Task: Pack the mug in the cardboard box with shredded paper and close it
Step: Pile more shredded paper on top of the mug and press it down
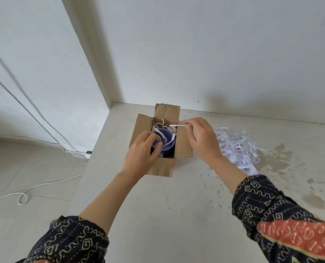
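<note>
The fingers (150, 137) of the left hand (140, 150) curl round the blue mug (165, 138), low inside the open cardboard box (183, 147). The right hand (203, 139) pinches a white paper strip (176, 125) over the box's opening. The shredded paper (235, 147) is heaped on the surface (176, 205) at the box's 3 o'clock.

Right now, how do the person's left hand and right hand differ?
The left hand is down in the open brown cardboard box; the right hand is over its right flap. The left hand grips the blue mug; the right hand pinches a thin white paper strip. Both are bare.
</note>
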